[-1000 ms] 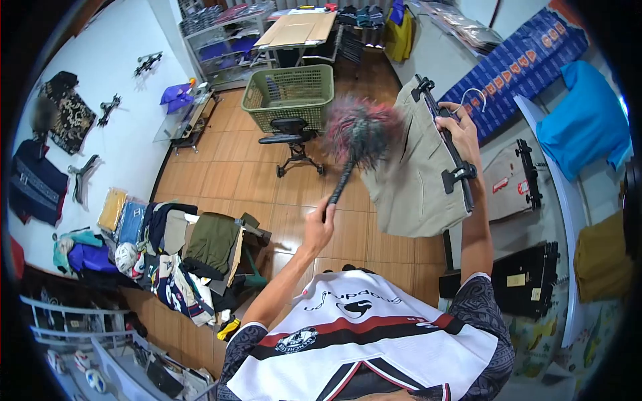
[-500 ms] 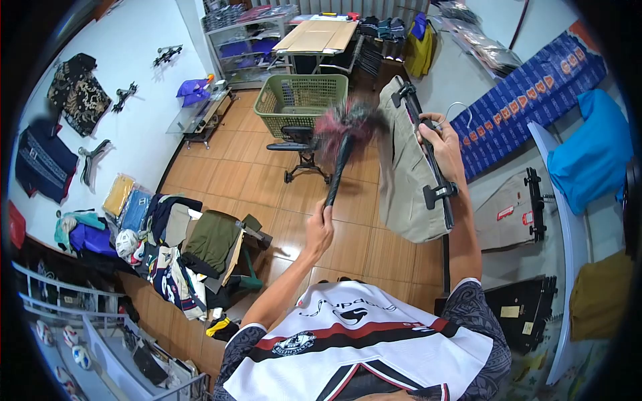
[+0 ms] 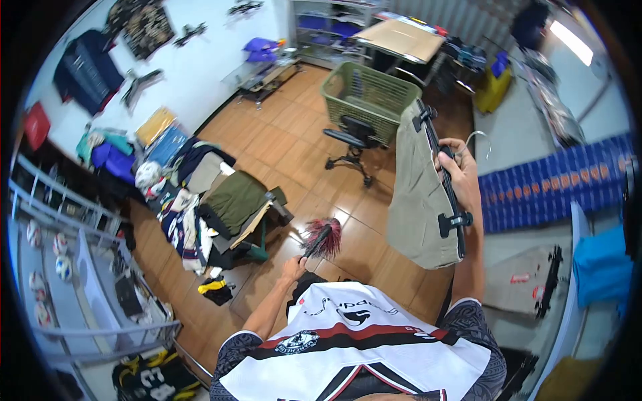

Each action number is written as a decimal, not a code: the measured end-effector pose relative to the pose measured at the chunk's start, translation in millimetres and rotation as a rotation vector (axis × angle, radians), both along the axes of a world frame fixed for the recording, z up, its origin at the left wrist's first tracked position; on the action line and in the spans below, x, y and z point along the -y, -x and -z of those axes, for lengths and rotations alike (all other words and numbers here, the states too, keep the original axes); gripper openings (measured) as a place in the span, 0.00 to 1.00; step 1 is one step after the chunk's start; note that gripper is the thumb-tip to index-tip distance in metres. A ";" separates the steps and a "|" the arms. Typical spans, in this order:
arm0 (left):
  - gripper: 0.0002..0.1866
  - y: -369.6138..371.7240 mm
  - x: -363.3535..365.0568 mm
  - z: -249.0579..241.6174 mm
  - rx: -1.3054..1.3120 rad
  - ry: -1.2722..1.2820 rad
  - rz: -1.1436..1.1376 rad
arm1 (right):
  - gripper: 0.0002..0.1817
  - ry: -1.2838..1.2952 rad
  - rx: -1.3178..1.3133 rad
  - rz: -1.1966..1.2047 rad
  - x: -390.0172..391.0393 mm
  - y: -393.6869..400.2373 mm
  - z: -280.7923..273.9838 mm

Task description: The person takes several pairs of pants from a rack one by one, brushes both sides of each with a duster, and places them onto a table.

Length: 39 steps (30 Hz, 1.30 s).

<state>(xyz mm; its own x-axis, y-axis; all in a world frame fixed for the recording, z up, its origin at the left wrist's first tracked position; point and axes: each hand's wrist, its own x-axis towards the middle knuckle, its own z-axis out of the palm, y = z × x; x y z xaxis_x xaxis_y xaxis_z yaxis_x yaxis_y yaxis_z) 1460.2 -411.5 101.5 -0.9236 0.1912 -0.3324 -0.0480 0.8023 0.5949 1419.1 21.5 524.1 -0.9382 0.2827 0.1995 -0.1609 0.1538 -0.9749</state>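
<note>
My left hand (image 3: pixel 293 269) is closed round the dark handle of a feather duster (image 3: pixel 325 238). Its reddish bristles point away from me, low over the tiled floor. Raised at the right, my right hand (image 3: pixel 459 167) grips a black clip hanger (image 3: pixel 447 175) by its bar, below the wire hook. Folded beige trousers (image 3: pixel 423 200) hang from the hanger's two clips, turned sideways. The duster's head is apart from the trousers.
A green plastic basket (image 3: pixel 371 100) rests on an office chair (image 3: pixel 352 137) ahead. Piled clothes (image 3: pixel 231 204) lie to the left. A blue patterned cloth banner (image 3: pixel 555 184) and a shelf with a bright blue cloth (image 3: pixel 605 267) are at the right. A wooden-topped table (image 3: pixel 401 40) stands at the back.
The duster has dropped from beside the trousers down and left, nearer my body. My right hand still holds the hanger up. The view has swung to the right.
</note>
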 end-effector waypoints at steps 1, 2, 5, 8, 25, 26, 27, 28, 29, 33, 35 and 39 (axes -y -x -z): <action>0.23 -4.5 17.0 -7.2 0.063 0.002 -0.081 | 0.13 0.031 0.032 -0.047 10.6 15.3 9.2; 0.23 -8.1 31.6 -13.7 0.024 -0.054 -0.156 | 0.14 0.049 0.057 -0.101 20.7 31.5 18.8; 0.22 -21.1 72.3 -48.1 0.014 -0.169 -0.347 | 0.17 -0.001 0.109 -0.226 63.2 75.0 37.3; 0.22 -25.0 98.6 -75.6 -0.153 -0.257 -0.514 | 0.18 -0.090 0.132 -0.299 104.5 121.4 61.7; 0.20 -13.0 234.1 -92.1 -0.325 -0.562 -1.166 | 0.18 -0.493 -0.137 -0.374 349.6 383.2 162.8; 0.20 -12.3 237.4 -88.3 -0.330 -0.561 -1.197 | 0.18 -0.501 -0.126 -0.388 364.6 401.0 167.5; 0.20 -11.1 239.4 -88.7 -0.335 -0.561 -1.228 | 0.18 -0.508 -0.116 -0.402 379.4 418.4 173.3; 0.20 -7.5 241.7 -88.4 -0.340 -0.561 -1.259 | 0.18 -0.516 -0.107 -0.416 394.8 437.1 180.0; 0.19 -2.6 243.6 -88.1 -0.354 -0.574 -1.289 | 0.18 -0.498 -0.134 -0.425 410.6 455.5 188.7; 0.18 19.3 255.3 -79.7 -0.261 -0.618 -1.460 | 0.17 -0.533 -0.108 -0.466 468.9 527.8 216.1; 0.18 36.9 258.3 -83.4 -0.285 -0.598 -1.538 | 0.17 -0.535 -0.088 -0.488 498.5 571.0 238.1; 0.17 76.0 265.7 -98.0 -0.322 -0.570 -1.660 | 0.17 -0.555 0.002 -0.522 556.1 645.0 283.5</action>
